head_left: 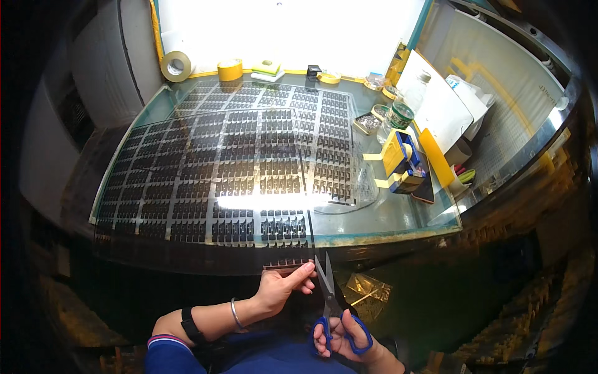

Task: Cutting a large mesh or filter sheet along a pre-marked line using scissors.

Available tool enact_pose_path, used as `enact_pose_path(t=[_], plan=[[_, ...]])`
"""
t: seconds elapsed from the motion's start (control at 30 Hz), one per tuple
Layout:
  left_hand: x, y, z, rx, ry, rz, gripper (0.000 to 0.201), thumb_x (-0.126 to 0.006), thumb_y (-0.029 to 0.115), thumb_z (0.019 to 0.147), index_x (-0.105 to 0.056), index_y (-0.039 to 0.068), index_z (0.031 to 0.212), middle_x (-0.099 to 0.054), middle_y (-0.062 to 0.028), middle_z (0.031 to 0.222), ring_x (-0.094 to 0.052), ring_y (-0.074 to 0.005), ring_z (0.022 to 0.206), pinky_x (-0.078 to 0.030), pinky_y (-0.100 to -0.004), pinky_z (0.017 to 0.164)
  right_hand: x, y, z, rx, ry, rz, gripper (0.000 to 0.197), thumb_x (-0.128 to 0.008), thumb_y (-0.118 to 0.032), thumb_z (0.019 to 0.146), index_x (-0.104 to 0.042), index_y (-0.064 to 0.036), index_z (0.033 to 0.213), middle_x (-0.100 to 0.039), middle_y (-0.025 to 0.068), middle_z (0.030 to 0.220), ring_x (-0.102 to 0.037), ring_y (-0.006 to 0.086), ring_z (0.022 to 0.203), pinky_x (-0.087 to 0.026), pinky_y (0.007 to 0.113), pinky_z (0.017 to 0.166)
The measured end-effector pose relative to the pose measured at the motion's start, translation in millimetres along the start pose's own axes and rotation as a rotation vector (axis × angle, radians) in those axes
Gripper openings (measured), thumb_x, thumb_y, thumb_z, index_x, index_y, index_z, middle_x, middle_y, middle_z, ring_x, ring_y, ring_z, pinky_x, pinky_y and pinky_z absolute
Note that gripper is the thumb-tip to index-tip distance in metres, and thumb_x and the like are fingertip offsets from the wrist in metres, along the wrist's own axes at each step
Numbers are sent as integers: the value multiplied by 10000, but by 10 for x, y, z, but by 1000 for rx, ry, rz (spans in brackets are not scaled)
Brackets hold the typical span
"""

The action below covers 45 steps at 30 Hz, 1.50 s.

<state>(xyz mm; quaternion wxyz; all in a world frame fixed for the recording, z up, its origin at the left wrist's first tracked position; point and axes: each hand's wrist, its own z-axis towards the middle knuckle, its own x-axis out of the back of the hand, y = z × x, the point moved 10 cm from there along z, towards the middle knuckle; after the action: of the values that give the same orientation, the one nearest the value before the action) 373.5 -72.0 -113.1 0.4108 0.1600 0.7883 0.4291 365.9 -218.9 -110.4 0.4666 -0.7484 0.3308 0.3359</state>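
Observation:
A large transparent film sheet (205, 165) printed with rows of dark patterns lies over the glass-topped table, its near edge hanging past the front. My left hand (280, 289) is closed, thumb and fingers pinching the sheet's near right corner. My right hand (340, 338) has its fingers through the blue handles of a pair of scissors (329, 299). The scissor blades point away from me and stand slightly apart, just right of my left fingertips and beside the sheet's right edge. Whether the blades touch the film I cannot tell.
Another patterned sheet (336, 124) lies underneath. At the right stand a blue tape dispenser (408, 177), a bottle (402, 112) and a small tray of bits (367, 123). Tape rolls (230, 70) line the lit back wall. Below the table is a crumpled clear bag (369, 293).

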Motion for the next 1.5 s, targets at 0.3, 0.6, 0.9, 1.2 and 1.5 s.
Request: enact_pose_path(t=[0.3,0.6,0.9,1.2,1.5], plan=[[-44,26,19,-91,-2,55,166,-586,168,849,-627,9,880,-619,-59,763,-558,-89,585,-472,-209,498,151,-136,15,85,481,-398,408,-437,-376,907,-532,12,822,-518,52,596,-517,122,479,-433,222,455],[-34,-49,-23,-47,14,107,174,-591,191,846,-622,23,878,-613,-52,732,-541,-82,543,-448,-208,459,251,-159,-46,52,619,-530,256,-528,-247,883,-535,-10,786,-515,35,581,-501,91,447,-416,199,414],[-59,-91,-159,3,30,105,181,-587,199,851,-624,28,894,-611,-43,741,-534,-71,546,-441,-201,461,239,-232,-14,122,605,-546,244,-557,-252,866,-543,-23,781,-519,13,577,-502,69,462,-422,190,422],[-23,-148,-248,-11,21,137,163,-574,177,856,-615,20,871,-618,-60,735,-542,-90,528,-443,-213,428,220,-266,-58,85,623,-642,252,-574,-267,854,-548,-26,781,-518,4,576,-500,61,458,-415,183,411],[-43,-253,-361,28,-15,180,164,-565,177,863,-614,24,894,-620,-55,736,-545,-85,539,-451,-214,463,186,-306,-56,60,617,-632,262,-580,-267,851,-546,-17,782,-530,5,621,-513,57,498,-419,184,407]])
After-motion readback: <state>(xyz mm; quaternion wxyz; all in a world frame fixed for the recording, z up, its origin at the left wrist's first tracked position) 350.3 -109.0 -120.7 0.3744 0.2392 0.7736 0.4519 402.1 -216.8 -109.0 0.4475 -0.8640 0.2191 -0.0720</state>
